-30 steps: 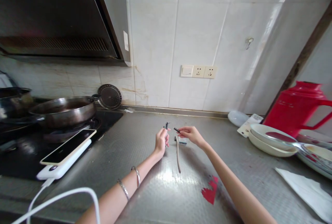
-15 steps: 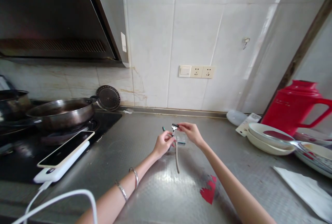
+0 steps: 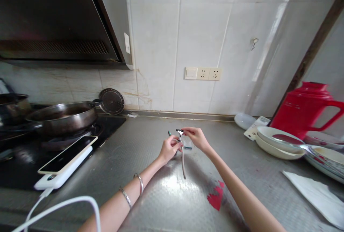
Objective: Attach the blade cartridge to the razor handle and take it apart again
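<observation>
What looks like a razor (image 3: 180,134) with a white forked neck and a black bar-shaped head is between my hands, above the counter. A thin, curved grey handle (image 3: 183,164) extends from it toward me. My left hand (image 3: 170,149) is closed around the part below the neck. The fingers of my right hand (image 3: 197,137) pinch the right end of the black head. Just behind my left fingers shows a small dark piece with a green edge (image 3: 169,133). Near my right hand lies a small clear case (image 3: 188,142) with a teal strip, partly hidden.
A steel pan (image 3: 63,117) sits on the black hob at left, with a phone (image 3: 68,155) on a white power bank and cable nearer. At right are stacked bowls (image 3: 279,146), a red jug (image 3: 302,108), a card (image 3: 257,128) and white paper (image 3: 313,196).
The razor's head has turned slightly, so its white forked neck faces me more squarely. My right fingers have shifted a little to the left; my left hand stays nearly still.
</observation>
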### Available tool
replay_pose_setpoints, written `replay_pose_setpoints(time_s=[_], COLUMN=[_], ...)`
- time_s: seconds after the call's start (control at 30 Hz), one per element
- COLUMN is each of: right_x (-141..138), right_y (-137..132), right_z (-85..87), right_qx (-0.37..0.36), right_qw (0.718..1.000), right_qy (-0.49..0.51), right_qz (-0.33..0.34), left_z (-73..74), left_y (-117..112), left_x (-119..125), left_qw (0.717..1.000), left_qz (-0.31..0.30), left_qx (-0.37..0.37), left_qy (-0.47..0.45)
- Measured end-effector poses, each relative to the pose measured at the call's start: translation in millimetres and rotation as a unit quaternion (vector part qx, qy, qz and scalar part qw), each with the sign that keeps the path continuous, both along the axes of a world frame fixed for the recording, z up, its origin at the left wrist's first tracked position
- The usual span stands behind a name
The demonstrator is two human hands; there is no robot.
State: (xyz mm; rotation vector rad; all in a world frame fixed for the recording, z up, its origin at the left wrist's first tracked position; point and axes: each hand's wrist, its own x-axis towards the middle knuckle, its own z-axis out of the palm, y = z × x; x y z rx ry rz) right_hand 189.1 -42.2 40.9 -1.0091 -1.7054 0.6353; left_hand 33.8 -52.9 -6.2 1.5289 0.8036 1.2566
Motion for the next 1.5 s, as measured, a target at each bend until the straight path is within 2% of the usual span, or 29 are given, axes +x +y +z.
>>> replay_pose_setpoints(time_s=[0.73,1.23,1.5], right_x=[2.7,5.7,3.3], right_y=[1.7,0.2,-0.7], right_z=[-0.9,2.3,3.8], right_qx=[0.009,0.014,0.007], right_qw=[0.999,0.999,0.999], right_qy=[-0.03,-0.039,-0.029], right_qz=[0.009,0.02,0.038], left_z=[-4.4,1.6,3.3], left_y=[2.8,-5.9,-2.6], left_x=[-0.7,7.5,6.2], left_qw=[1.0,0.999,0.999], left_qz=[0.014,0.039,0.019], left_qx=[-0.003,-0.019,-0.029], left_qy=[0.015,0.008,-0.02])
